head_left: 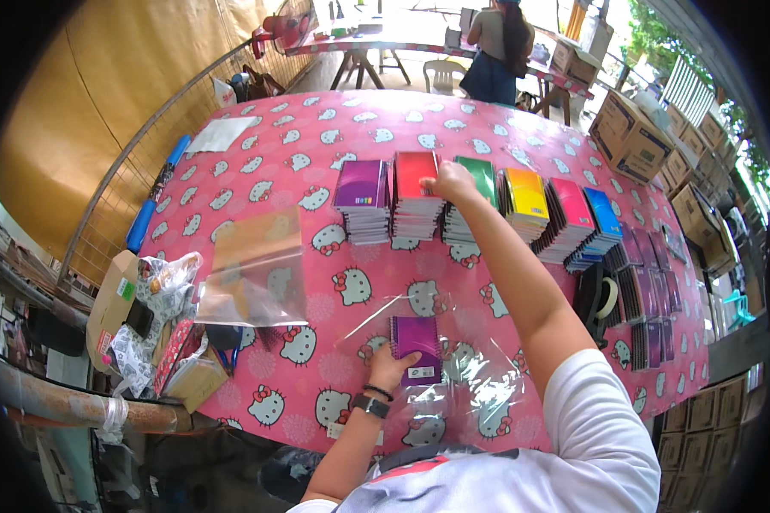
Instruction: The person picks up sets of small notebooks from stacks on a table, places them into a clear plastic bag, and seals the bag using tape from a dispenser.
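Observation:
My left hand grips a small purple spiral notebook on the table near me, thumb over its cover. Beneath and right of it lies a crinkled clear plastic sheet. My right arm stretches forward, and my right hand has its fingers closed at the right edge of the top red notebook on its stack. In the same row stand a purple stack on the left, then green, yellow, pink and blue stacks to the right.
Purple notebook bundles and a tape roll sit at the right. Clear plastic sleeves and an open carton of odds and ends are left. Cardboard boxes stand far right; a person stands beyond the pink table.

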Demonstrator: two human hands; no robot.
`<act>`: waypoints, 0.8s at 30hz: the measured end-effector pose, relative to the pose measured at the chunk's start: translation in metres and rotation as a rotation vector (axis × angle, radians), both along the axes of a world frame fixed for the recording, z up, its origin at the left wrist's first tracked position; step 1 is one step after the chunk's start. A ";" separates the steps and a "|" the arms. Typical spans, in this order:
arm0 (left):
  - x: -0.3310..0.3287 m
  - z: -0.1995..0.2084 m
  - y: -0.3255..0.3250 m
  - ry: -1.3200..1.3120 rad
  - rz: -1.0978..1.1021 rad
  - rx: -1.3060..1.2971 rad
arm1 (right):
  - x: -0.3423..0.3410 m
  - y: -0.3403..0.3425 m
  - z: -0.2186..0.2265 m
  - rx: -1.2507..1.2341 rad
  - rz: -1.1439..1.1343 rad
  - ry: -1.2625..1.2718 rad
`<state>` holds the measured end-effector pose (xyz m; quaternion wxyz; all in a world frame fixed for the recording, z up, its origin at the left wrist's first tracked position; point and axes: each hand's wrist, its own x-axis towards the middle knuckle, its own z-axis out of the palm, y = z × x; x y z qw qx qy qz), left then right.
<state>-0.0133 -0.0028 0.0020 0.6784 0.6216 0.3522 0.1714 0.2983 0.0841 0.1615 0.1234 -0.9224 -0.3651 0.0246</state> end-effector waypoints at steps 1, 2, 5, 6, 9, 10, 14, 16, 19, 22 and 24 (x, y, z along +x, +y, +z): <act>-0.003 -0.002 -0.006 0.180 -0.018 0.156 | 0.002 0.002 -0.003 0.009 -0.027 -0.020; -0.002 -0.004 -0.007 0.163 -0.034 0.139 | 0.008 0.004 -0.002 0.018 -0.057 -0.041; -0.003 -0.006 -0.001 0.154 -0.035 0.067 | -0.003 0.008 0.001 0.116 -0.053 -0.065; 0.001 -0.007 0.001 0.151 -0.048 0.049 | 0.001 0.004 0.002 0.183 -0.076 -0.025; -0.005 -0.022 0.008 0.046 -0.059 -0.174 | -0.011 -0.024 -0.004 0.761 0.268 0.320; -0.009 -0.027 0.013 -0.012 -0.047 -0.274 | -0.036 -0.041 -0.007 0.801 0.353 0.319; -0.002 -0.010 0.026 -0.126 -0.048 -0.723 | -0.115 -0.140 -0.083 0.794 0.698 0.515; -0.006 0.003 0.032 -0.185 -0.189 -0.878 | -0.129 -0.177 -0.117 0.396 0.971 0.128; -0.009 0.000 0.026 -0.175 -0.188 -0.684 | -0.135 -0.188 -0.108 0.332 0.997 0.398; -0.010 -0.007 0.025 -0.096 -0.204 -0.519 | -0.084 -0.155 -0.086 0.500 0.700 0.194; -0.008 -0.006 0.021 -0.070 -0.183 -0.484 | -0.035 -0.134 -0.036 0.631 0.200 0.020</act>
